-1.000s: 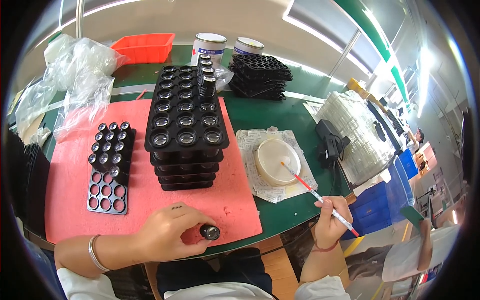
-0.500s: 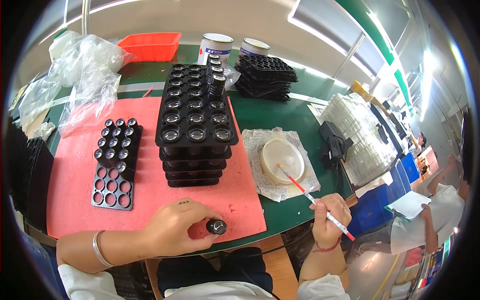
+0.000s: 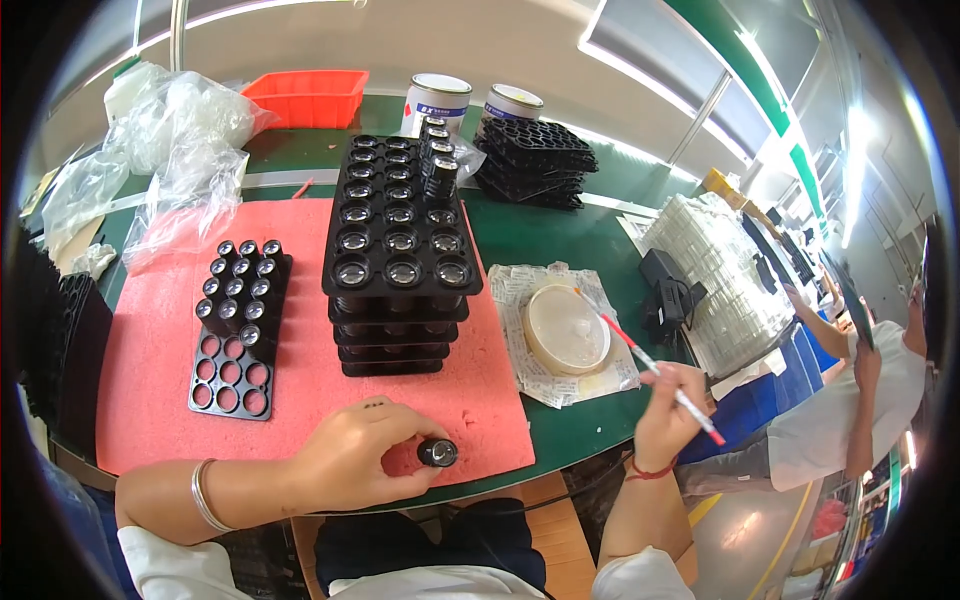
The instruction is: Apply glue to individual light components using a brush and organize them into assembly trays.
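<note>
My left hand [image 3: 362, 450] pinches a small black lens barrel [image 3: 437, 453] between thumb and fingers over the front of the pink foam mat [image 3: 300, 385]. A glass face shows on top of the barrel. My right hand [image 3: 668, 425] grips a thin brush [image 3: 640, 352] with a red and white handle. Its tip is by the far edge of a round shallow dish [image 3: 531, 343] with pale contents; whether it touches cannot be made out. Beyond my left hand rises a stack of black trays [image 3: 402, 292] filled with lens barrels. A smaller black tray [image 3: 216, 384] to the left is partly filled with barrels.
Newspaper [image 3: 618, 375] lies under the dish. At the back are a red bin [image 3: 310, 100], two paint-type cans [image 3: 438, 95], clear plastic bags [image 3: 195, 120] and stacked empty black trays [image 3: 535, 165]. A black adapter-like device [image 3: 668, 290] and clear trays [image 3: 715, 280] stand right, near another person [image 3: 840, 400].
The brush tip has moved from inside the dish to its far edge, and my right hand has shifted slightly up and right. My left hand stays around the barrel. The other person's clipboard has tilted.
</note>
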